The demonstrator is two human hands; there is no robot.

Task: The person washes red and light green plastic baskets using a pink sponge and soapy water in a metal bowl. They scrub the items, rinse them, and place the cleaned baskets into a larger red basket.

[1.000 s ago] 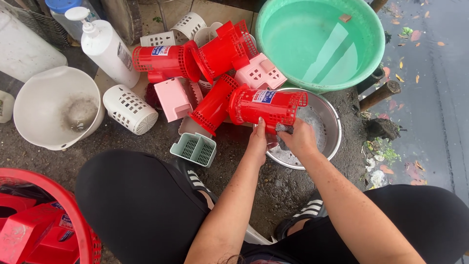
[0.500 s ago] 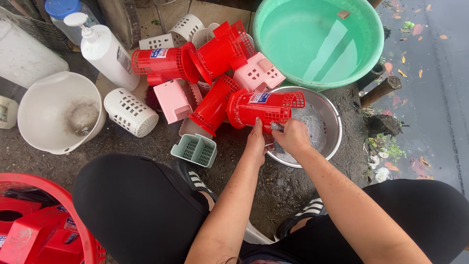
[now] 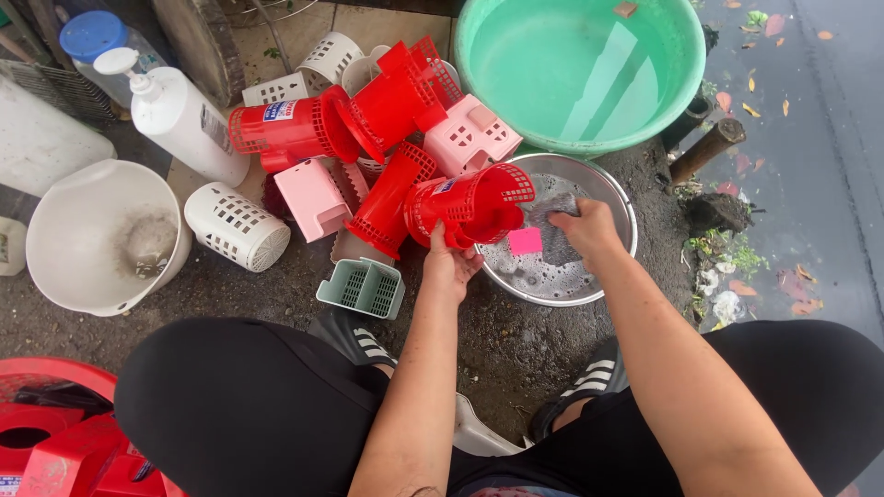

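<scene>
- Metal bowl (image 3: 608, 198) of suds sits under the right hand (image 3: 585, 230), closed on a grey sponge (image 3: 551, 207).
- Red basket (image 3: 465, 204), gripped by the left hand (image 3: 449, 262), hangs over the bowl's rim.
- Better to turn the basket steadily, scrubbing every slot.

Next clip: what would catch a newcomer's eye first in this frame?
Probably the pile of red slotted plastic baskets heaped at the centre top among pink and white ones. The left hand grips one red basket over a soapy metal bowl, where the right hand presses a dark scrubbing pad. A large green basin of water sits just behind.
</scene>
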